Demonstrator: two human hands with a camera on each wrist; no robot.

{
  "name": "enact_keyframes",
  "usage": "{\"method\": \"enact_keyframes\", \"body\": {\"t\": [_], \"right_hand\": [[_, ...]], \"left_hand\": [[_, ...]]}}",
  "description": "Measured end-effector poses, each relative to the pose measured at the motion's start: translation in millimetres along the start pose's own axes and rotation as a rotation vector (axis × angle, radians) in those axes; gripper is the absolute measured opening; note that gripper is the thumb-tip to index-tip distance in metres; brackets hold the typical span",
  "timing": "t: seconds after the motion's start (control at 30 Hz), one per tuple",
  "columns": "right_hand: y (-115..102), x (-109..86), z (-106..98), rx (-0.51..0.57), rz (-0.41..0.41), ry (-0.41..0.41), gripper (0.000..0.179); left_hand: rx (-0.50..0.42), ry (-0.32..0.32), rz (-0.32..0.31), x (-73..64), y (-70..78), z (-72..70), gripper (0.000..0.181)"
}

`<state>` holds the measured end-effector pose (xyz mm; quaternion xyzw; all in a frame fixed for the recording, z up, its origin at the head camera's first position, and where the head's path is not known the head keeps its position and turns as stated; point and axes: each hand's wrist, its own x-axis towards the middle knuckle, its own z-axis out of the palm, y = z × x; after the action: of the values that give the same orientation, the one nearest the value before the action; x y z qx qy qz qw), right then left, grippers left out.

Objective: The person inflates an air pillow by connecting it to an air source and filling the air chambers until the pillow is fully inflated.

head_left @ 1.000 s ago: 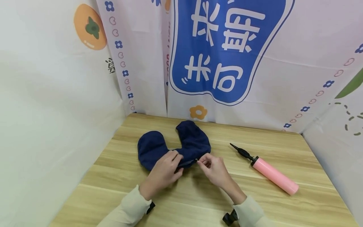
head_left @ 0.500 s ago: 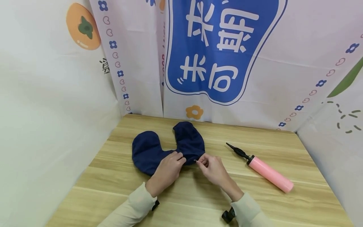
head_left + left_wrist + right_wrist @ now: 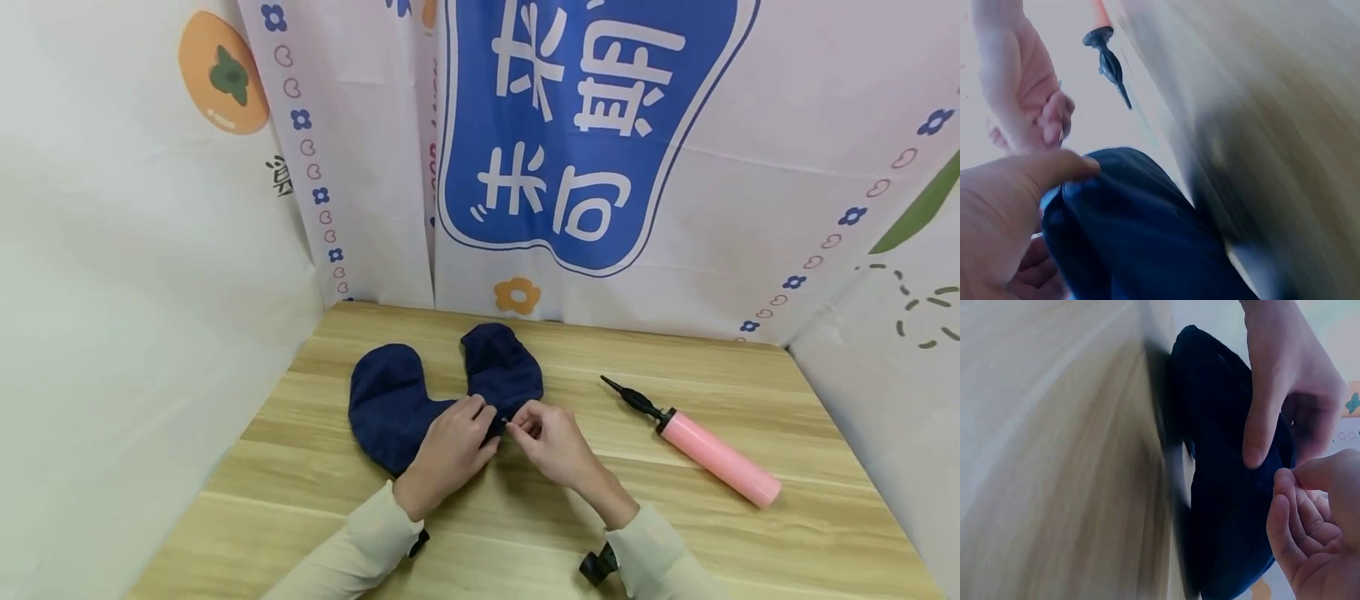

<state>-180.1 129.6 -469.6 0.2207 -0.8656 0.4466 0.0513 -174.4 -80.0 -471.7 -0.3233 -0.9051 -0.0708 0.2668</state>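
A dark navy, U-shaped neck pillow (image 3: 386, 404) lies on the wooden table, its two arms pointing away from me. My left hand (image 3: 453, 446) grips the near curved edge, thumb pressed against the fabric in the left wrist view, where the pillow (image 3: 1141, 231) bulges below it. Close on its right, my right hand (image 3: 555, 446) pinches a small metallic zipper pull (image 3: 506, 421) between thumb and forefinger. In the right wrist view, these fingertips (image 3: 1284, 478) meet the pillow's seam beside the left thumb. The pull itself is hidden there.
On the right of the table lies a hand pump (image 3: 720, 458) with a pink barrel and black nozzle. A printed cloth (image 3: 390, 167) hangs behind the table's far edge, and white sheets enclose both sides.
My right hand has drawn the zipper pull leftward along the near edge, closer to my left hand. The lighter gap seen along that edge a second ago no longer shows. The pump stays put.
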Motion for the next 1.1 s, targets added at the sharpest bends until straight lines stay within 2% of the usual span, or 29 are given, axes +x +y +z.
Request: {"method": "enact_keyframes", "body": {"t": [0.1, 0.3, 0.5, 0.67, 0.87, 0.97, 1.03, 1.1], "right_hand": [[-3.1, 1.4, -1.2, 0.001, 0.011, 0.003, 0.010], [-1.3, 1.4, -3.6, -0.003, 0.019, -0.036, 0.010], [15.2, 2.7, -17.0, -0.027, 0.121, -0.009, 0.010], [30.0, 8.2, -22.1, -0.022, 0.205, -0.008, 0.010], [33.4, 13.6, -18.0, -0.029, 0.220, -0.014, 0.011], [35.5, 13.6, -18.7, -0.079, 0.198, -0.039, 0.011], [38.3, 13.3, -21.3, -0.141, 0.148, -0.086, 0.010], [41.5, 12.5, -25.9, -0.224, 0.066, -0.155, 0.008]], "left_hand": [[0.042, 0.013, 0.016, 3.7, 2.3, 1.6, 0.015], [0.035, 0.053, -0.018, -2.4, -0.8, -2.3, 0.008], [-0.014, 0.090, 0.005, -6.5, -3.1, -4.7, 0.008], [-0.079, 0.077, 0.016, -8.0, -2.6, -6.9, 0.008], [-0.089, 0.059, 0.027, -10.1, -2.2, -7.3, 0.008], [-0.117, 0.024, 0.058, -11.3, -2.2, -7.1, 0.010], [-0.152, -0.049, 0.077, -14.9, -4.7, -10.9, 0.014], [-0.177, -0.156, 0.085, -22.3, -10.3, -17.1, 0.019]]}}
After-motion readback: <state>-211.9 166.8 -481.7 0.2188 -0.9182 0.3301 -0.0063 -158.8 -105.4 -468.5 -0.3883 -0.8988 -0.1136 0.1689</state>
